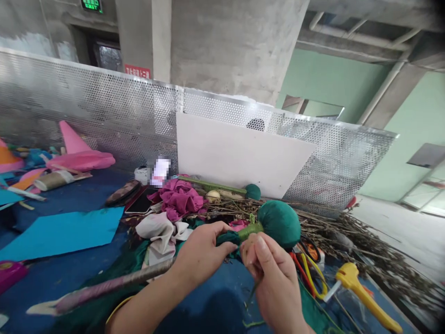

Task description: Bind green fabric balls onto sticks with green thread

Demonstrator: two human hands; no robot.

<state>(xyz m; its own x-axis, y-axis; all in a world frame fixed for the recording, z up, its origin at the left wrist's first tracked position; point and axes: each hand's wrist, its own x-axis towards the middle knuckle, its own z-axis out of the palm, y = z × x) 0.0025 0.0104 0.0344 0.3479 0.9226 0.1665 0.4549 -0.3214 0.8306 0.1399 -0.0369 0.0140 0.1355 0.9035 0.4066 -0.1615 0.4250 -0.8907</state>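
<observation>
A dark green, cloth-covered ball [279, 224] has its fabric gathered into a neck, with light green thread [251, 230] wound around it. My left hand [203, 250] is closed around the gathered green cloth [226, 238] left of the winding. Just below the neck, my right hand [276, 276] pinches a strand of the green thread, and a loose end trails beneath the fingers. What lies inside the right fingertips is partly hidden. A stick wrapped in purple-grey tape [104, 291] lies behind my left forearm, over dark green fabric.
Scissors with red and yellow handles [318, 278] and a yellow glue gun [368, 297] lie at right. Dried stalks [347, 236] run along the back edge. Magenta cloth [181, 197], a lit phone [160, 171] and blue sheet [66, 232] lie left. A perforated metal screen [139, 111] stands behind.
</observation>
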